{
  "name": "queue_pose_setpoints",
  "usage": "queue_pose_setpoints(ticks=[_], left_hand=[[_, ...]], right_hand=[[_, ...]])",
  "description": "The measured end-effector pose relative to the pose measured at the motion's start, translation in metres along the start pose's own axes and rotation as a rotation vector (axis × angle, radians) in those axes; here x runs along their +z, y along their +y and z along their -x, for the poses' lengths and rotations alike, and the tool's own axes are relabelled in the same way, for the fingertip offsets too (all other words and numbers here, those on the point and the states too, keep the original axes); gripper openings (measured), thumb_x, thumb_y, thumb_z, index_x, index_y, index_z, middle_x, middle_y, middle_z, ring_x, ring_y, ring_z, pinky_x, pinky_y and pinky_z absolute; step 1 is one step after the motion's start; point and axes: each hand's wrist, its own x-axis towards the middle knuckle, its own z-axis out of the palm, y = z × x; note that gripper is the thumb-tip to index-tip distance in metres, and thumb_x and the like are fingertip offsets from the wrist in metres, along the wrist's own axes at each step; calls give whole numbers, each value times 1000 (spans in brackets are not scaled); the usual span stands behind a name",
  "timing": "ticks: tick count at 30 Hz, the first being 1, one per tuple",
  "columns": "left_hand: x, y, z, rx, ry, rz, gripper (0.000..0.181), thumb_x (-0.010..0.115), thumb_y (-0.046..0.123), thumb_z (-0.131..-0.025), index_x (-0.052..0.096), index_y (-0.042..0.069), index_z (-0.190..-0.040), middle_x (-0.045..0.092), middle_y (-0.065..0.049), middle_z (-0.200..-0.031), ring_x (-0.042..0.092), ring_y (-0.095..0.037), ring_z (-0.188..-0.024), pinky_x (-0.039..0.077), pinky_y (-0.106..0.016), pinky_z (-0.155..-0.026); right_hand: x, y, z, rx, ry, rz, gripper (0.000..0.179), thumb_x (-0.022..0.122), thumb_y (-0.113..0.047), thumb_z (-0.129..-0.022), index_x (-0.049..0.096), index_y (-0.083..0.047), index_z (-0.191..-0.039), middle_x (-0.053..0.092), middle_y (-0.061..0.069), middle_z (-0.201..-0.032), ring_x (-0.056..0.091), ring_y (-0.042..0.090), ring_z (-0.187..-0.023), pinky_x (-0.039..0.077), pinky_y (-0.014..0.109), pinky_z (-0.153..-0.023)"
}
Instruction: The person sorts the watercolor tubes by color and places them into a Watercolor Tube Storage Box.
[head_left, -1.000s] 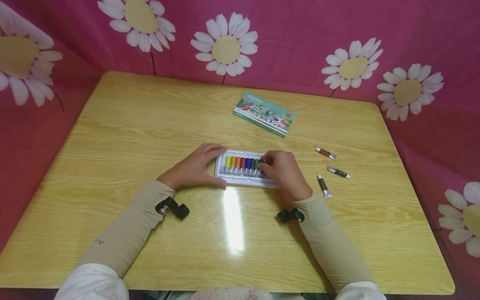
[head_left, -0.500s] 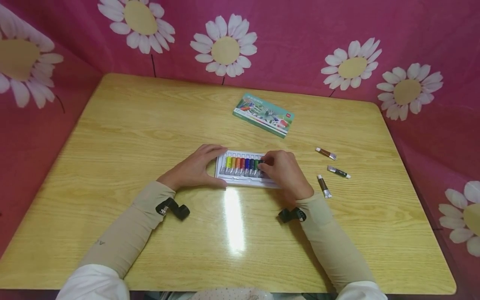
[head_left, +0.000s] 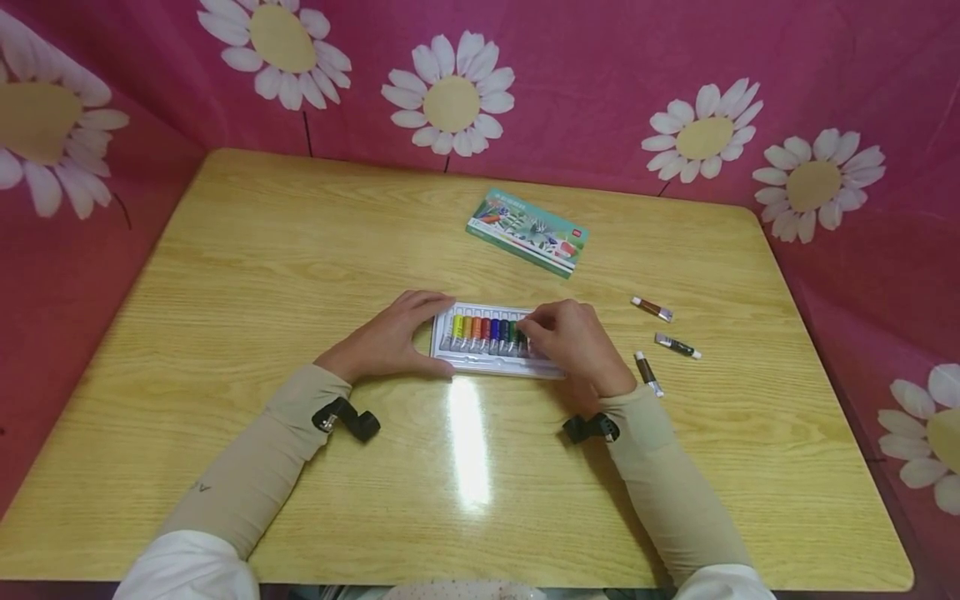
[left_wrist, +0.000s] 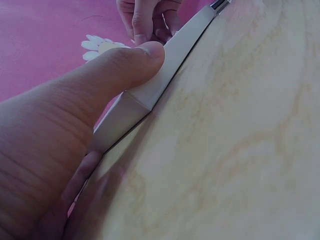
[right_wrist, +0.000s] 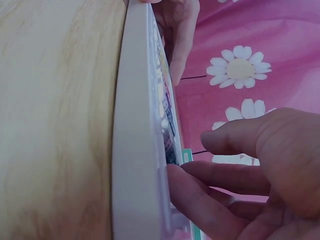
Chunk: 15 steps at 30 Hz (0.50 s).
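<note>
White tray (head_left: 497,365) gripped by left hand (head_left: 386,335); right hand (head_left: 576,342) edged away, fingers parted, likely freeing dark tube (head_left: 522,342) beneath.

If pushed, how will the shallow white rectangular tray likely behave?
The tray would probably slide rather than tip, being low and flat. Its small multicoloured paint tubes might shift, lying uncovered. The glossy wood-grain table likely offers little grip.

We list one table (head_left: 225,250), wood-grained, its smooth top glossy enough to return a bright streak of light; one tray (head_left: 487,364), smooth plastic; tubes (head_left: 651,307), their flattened ends shiny and metallic, their caps (head_left: 697,354) plastic-looking. We add one box (head_left: 527,233), printed card by its look, a matt cloth backdrop (head_left: 570,83), lightly creased, and sleeves (head_left: 255,458) of matt fabric.
</note>
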Motion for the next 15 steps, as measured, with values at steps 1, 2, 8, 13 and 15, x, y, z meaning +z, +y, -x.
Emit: queue_pose_setpoints(ticks=[1, 2, 8, 13, 15], left_hand=[[0, 0, 0, 0, -1, 0, 114, 83, 72, -71, 35, 26, -162, 34, 3, -168, 30, -20, -156, 31, -50, -129], [0, 0, 0, 1, -4, 0, 113, 83, 72, -71, 35, 26, -163, 34, 2, -168, 30, -20, -156, 31, -50, -129], [-1, 1, 0, -3, -21, -1, 113, 83, 72, -72, 33, 26, -163, 32, 0, -169, 29, -23, -157, 31, -52, -128], [-1, 2, 0, -8, -20, -1, 114, 83, 72, -71, 34, 26, -163, 33, 1, -169, 29, -22, -157, 31, -51, -129], [-1, 2, 0, -8, -21, -3, 114, 83, 72, -72, 33, 26, -163, 32, 1, -169, 29, -22, -157, 31, -51, -128]], right_hand=[[-1, 1, 0, 5, -2, -2, 36, 64, -39, -102, 78, -11, -117, 78, 7, -117, 65, 23, -102, 54, 41, -98], [-2, 1, 0, 7, -4, -2, 36, 63, -39, -102, 78, -11, -118, 78, 7, -117, 65, 23, -102, 55, 41, -98], [-12, 7, 0, -9, 37, 31, 31, 63, -34, -103, 78, -10, -114, 78, 9, -114, 65, 24, -102, 55, 41, -93], [-19, 11, -2, 41, 50, 40, 26, 65, -30, -102, 78, -11, -114, 76, 10, -116, 62, 25, -101, 55, 39, -91], [-22, 12, -2, 66, 50, 41, 26, 65, -30, -102, 77, -11, -115, 76, 10, -117, 60, 26, -101, 54, 38, -90]])
